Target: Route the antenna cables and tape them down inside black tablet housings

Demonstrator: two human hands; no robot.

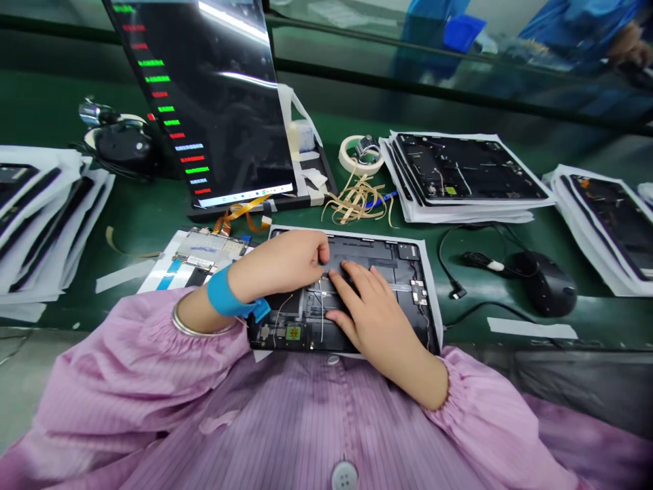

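Observation:
A black tablet-like housing (380,250) with its inner parts exposed lies in front of me on white sheet material. My left hand (293,262) is over its upper left part, fingers curled in; whatever they pinch is hidden. A blue strap (222,292) circles that wrist. My right hand (370,309) rests on the middle of the housing, fingers spread, beside a thin white wire (322,316). Between the housing's lower left corner and that wire sits a yellow-green square (293,332).
Behind the housing stands a screen (219,102) with coloured text, joined by orange flex cables to a circuit board (207,248). Tape rolls (360,155), tan strips (357,199), stacked housings (469,170) and a mouse (548,282) lie around. Another person's blue sleeve (581,30) shows beyond.

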